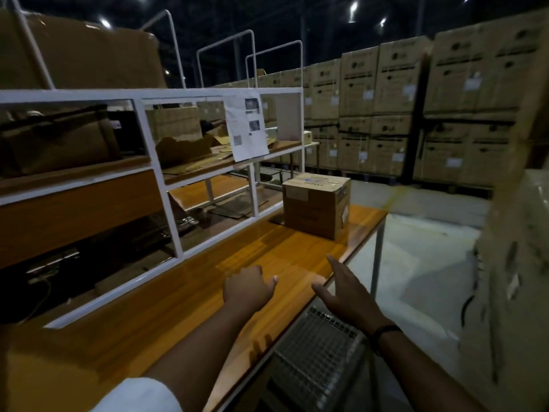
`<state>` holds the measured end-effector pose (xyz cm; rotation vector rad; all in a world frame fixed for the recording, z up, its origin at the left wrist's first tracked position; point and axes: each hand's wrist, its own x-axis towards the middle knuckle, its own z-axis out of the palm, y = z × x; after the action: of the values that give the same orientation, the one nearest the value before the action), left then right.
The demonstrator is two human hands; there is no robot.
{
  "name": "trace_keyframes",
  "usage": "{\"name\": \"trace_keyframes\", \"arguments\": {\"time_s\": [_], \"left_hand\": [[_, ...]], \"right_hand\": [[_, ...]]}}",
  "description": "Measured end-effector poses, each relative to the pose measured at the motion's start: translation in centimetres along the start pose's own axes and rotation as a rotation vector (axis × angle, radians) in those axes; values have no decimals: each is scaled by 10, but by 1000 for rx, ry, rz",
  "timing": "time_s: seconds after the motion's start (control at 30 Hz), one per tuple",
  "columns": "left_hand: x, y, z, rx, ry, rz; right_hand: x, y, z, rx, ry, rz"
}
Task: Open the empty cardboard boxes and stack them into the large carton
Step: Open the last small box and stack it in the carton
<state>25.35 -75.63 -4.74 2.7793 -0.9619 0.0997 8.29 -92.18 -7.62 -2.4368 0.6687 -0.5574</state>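
Grip: we are grasping nothing, left hand [248, 288] curling its fingers under, right hand [347, 291] spreading them straight | both are reaching over the wooden surface [178, 307] | cardboard box [316, 203] is sitting closed at the far end, well apart from both hands, just beside the white shelf frame [175, 233] | wire basket [318, 349] is lying under the right wrist.

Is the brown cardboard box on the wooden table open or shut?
Shut. The brown cardboard box stands upright, top flaps lying flat.
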Motion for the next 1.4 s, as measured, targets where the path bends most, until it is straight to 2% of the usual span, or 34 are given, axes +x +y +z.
{"name": "trace_keyframes", "arguments": {"time_s": [0.23, 0.53, 0.87, 1.07, 1.2, 1.4], "left_hand": [[104, 6, 30, -204, 14, -6], [232, 1, 47, -295, 71, 67], [341, 30, 50, -394, 102, 124], [397, 62, 52, -398, 85, 185], [439, 81, 57, -431, 63, 146], [490, 103, 64, -505, 42, 69]], "right_hand": [[89, 34, 22, 18, 0, 61], [187, 63, 56, -14, 55, 80], [305, 82, 41, -119, 202, 99], [381, 117, 25, 22, 275, 130], [413, 143, 21, 43, 267, 131], [426, 170, 16, 98, 256, 19]]}}
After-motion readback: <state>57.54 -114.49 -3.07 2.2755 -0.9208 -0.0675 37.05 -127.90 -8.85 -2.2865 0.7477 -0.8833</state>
